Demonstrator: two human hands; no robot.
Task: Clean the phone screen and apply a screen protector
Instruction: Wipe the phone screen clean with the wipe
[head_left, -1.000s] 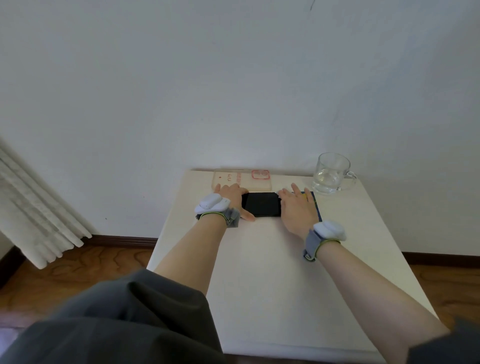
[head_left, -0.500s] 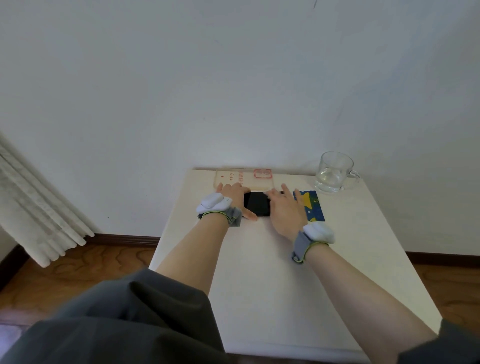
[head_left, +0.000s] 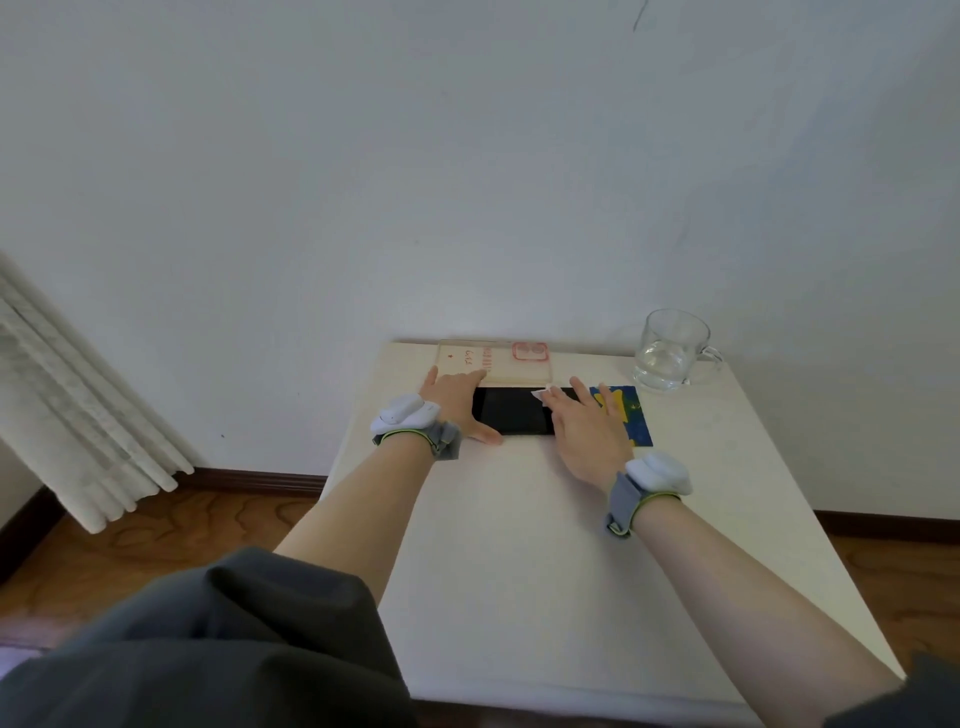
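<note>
A black phone (head_left: 511, 411) lies screen up at the far side of the white table (head_left: 545, 571). My left hand (head_left: 457, 408) rests on the phone's left end, thumb along its near edge and fingers along its far edge. My right hand (head_left: 587, 431) lies flat over the right half of the screen. It presses a small white wipe (head_left: 543, 393) under its fingers. A cream screen protector box (head_left: 493, 361) with red print lies just behind the phone. A blue and yellow packet (head_left: 631, 415) lies under the phone's right end, partly hidden by my right hand.
A glass mug (head_left: 670, 351) holding a little water stands at the far right corner, near the wall. A white curtain (head_left: 72, 410) hangs at the left above the wooden floor. My grey-clad knee (head_left: 218, 639) fills the lower left.
My right hand with the wipe slid left across the screen, then back to the right. My left hand stayed on the phone's left end.
</note>
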